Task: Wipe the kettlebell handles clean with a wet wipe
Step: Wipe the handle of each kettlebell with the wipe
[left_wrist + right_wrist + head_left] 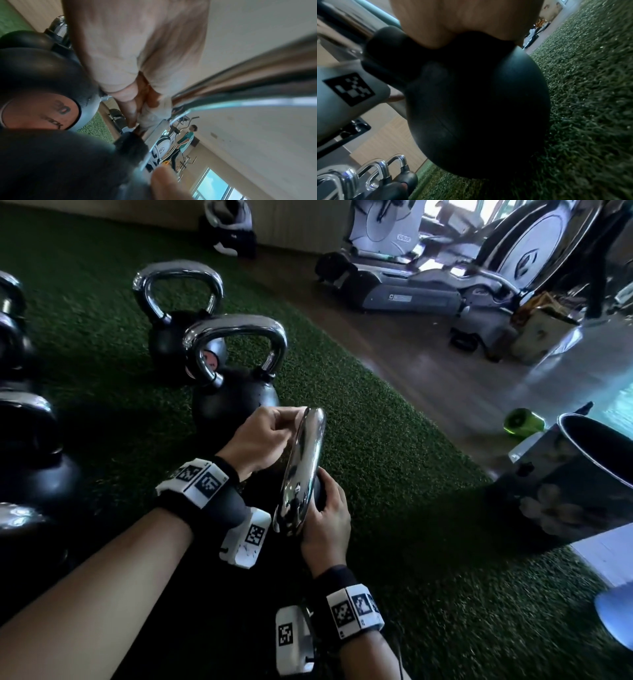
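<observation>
A black kettlebell [317,491] with a chrome handle [303,467] stands on the green turf in front of me. My left hand [286,428] is curled at the handle's far end and pinches a pale wet wipe [155,112] against the chrome handle [240,94]. In the head view the wipe is mostly hidden by the fingers. My right hand [327,505] grips the black body beside the handle's near post. In the right wrist view the right hand's palm [462,20] lies on top of the round black kettlebell body [479,101].
Two more chrome-handled kettlebells [236,364] [178,302] stand just beyond, and others line the left edge [30,460]. A metal bin [582,474] and a green bottle [522,422] sit to the right. Exercise machines [445,268] stand on the wooden floor behind.
</observation>
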Tool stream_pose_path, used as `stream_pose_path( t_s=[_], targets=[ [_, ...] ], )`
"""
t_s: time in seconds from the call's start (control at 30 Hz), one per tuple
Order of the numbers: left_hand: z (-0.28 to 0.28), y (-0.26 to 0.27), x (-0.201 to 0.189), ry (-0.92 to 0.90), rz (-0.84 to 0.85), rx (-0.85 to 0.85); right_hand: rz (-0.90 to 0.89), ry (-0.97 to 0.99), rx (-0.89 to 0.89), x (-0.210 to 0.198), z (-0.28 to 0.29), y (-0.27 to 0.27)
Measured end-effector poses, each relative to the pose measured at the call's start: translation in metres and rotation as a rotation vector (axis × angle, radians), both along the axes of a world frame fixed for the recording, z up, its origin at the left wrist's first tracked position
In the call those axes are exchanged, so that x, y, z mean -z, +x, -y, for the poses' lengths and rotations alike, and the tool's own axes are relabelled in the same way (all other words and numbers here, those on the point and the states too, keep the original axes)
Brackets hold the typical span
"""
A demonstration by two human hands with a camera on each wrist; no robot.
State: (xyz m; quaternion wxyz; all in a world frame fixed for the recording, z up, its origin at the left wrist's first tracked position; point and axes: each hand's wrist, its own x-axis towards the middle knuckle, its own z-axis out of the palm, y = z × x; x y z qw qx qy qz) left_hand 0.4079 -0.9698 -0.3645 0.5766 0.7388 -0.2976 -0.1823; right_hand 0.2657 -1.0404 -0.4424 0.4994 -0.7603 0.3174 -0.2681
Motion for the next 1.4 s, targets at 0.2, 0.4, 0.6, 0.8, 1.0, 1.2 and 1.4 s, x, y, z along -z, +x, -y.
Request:
stream_pose_path(
  t_s=[0.2, 0.4, 0.6, 0.8, 1.0, 1.2, 1.4],
  targets=[
    [-0.016, -0.027, -0.018, -0.239, -0.165, -0.032, 0.004, -0.003, 0.005, 0.003, 0.001, 0.001],
    [-0.012, -0.03, -0.035, -0.206, -0.084, -0.079, 0.02, -0.016, 0.025, 0.006, 0.002, 0.003],
    [-0.049, -0.081, -0.03, -0.198, 0.004, -0.129, 0.047, -0.031, 0.029, 0.008, 0.002, 0.002],
    [-0.054, -0.096, -0.024, -0.211, 0.155, -0.194, 0.052, -0.025, 0.035, 0.011, 0.002, 0.003],
    [-0.068, -0.137, -0.008, -0.192, 0.252, -0.302, 0.037, -0.027, 0.033, 0.013, 0.004, 0.002],
    [-0.071, -0.157, 0.005, -0.172, 0.414, -0.39, 0.05, -0.03, 0.031, 0.013, 0.004, 0.001],
    [-0.077, -0.15, 0.051, 0.04, 0.467, -0.313, 0.038, -0.043, 0.017, 0.009, 0.004, 0.0]
  ],
)
